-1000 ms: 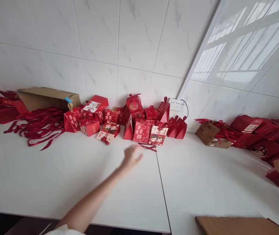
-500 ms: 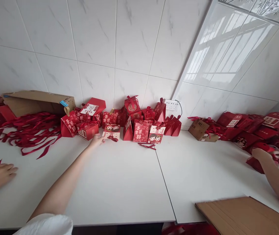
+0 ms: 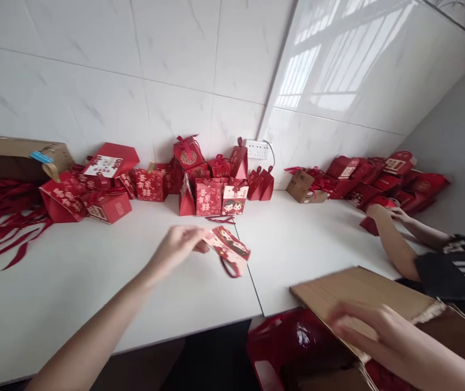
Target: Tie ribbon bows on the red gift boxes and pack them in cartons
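Note:
My left hand (image 3: pixel 177 244) pinches one end of a small red and pink printed gift bag (image 3: pixel 230 247) with cartoon faces and a dark ribbon loop. The bag is held tilted above the white table, in front of the row of red gift boxes. My right hand (image 3: pixel 363 326), slightly blurred, hovers over the open cardboard box (image 3: pixel 354 288) at the lower right. Its fingers are curved and apart, with nothing seen between them.
Red ribbons (image 3: pixel 8 217) lie at the left by a cardboard box (image 3: pixel 20 145). Red gift boxes (image 3: pixel 208 195) line the wall below a socket strip (image 3: pixel 259 149). At the right, another person's hands (image 3: pixel 381 213) touch a red box near a red pile (image 3: pixel 387 182). Red bags show below the table edge.
My left hand has lifted the printed bag from the table and brought it closer. My right hand has come into view. The view has turned right, and another hand at far left is gone.

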Tool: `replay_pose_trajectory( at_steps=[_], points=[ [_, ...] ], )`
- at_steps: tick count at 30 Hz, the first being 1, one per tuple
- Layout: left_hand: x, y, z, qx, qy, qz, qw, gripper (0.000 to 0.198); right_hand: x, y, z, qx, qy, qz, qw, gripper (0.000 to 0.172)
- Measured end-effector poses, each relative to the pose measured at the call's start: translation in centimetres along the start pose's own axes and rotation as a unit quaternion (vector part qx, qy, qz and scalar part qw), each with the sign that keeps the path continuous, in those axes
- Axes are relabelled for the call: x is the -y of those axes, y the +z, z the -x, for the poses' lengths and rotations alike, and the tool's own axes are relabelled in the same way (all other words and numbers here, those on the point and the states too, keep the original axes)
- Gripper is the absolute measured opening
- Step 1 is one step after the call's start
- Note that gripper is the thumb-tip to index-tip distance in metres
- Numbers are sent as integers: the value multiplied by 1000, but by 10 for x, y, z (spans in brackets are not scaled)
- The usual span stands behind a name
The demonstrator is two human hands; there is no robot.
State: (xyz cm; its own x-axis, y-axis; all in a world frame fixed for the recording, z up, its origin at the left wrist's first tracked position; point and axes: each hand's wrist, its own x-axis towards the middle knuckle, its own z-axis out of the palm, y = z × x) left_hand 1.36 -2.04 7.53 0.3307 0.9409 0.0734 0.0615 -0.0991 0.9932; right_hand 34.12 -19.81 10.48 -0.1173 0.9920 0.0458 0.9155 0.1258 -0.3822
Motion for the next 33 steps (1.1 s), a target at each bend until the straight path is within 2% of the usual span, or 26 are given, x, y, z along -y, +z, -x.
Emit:
replay_pose_trajectory(
  at_steps=[1, 2, 4, 5, 6, 9, 10, 12, 14, 16, 17, 20, 22, 25, 27, 29, 31, 33],
  points=[
    [8, 18, 0, 80, -20, -5, 997, 22, 5, 3, -9, 60, 1, -21, 998, 18],
    [16, 35, 0, 143, -27, -16, 989, 25, 9, 7, -18, 76, -1, -42, 996, 18],
    [29, 62, -4, 217, -14, -67, 974, 27, 15, 16, -39, 58, -22, -76, 995, 38],
    [33, 72, -7, 222, 11, -111, 969, 26, 16, 22, -48, 46, -31, -84, 995, 45],
    [35, 80, -10, 212, 45, -161, 963, 23, 15, 27, -56, 32, -36, -90, 995, 45],
    [30, 98, -21, 161, 178, -286, 928, 20, 10, 38, -69, -18, -46, -106, 993, 20],
    [28, 102, -25, 151, 214, -305, 916, 20, 9, 41, -69, -45, -47, -112, 992, 17],
    [27, 109, -32, 144, 263, -323, 898, 19, 5, 44, -68, -93, -44, -127, 986, 18],
    [30, 113, -38, 121, 291, -342, 885, 20, 0, 46, -66, -115, -36, -138, 983, 32],
    [36, 116, -43, 117, 299, -349, 880, 22, -5, 46, -64, -118, -35, -135, 983, 43],
    [38, 117, -45, 134, 292, -341, 884, 24, -7, 46, -65, -121, -38, -131, 983, 40],
    [38, 119, -48, 218, 240, -276, 905, 24, -10, 46, -69, -146, -48, -136, 979, 14],
    [33, 123, -48, 259, 214, -228, 914, 15, -10, 48, -74, -172, -54, -143, 973, 11],
    [27, 133, -47, 296, 190, -162, 922, 26, -10, 54, -82, -203, -48, -176, 962, 13],
    [28, 141, -49, 290, 166, -117, 935, 25, -11, 59, -85, -223, -20, -227, 948, 9],
    [30, 146, -52, 256, 157, -84, 950, 23, -12, 63, -85, -245, 14, -280, 928, 10],
    [30, 149, -56, 219, 172, -72, 958, 21, -14, 64, -84, -262, 21, -309, 914, 17],
    [25, 151, -59, 185, 203, -77, 958, 17, -13, 63, -81, -266, 9, -297, 917, 22]
  ],
)
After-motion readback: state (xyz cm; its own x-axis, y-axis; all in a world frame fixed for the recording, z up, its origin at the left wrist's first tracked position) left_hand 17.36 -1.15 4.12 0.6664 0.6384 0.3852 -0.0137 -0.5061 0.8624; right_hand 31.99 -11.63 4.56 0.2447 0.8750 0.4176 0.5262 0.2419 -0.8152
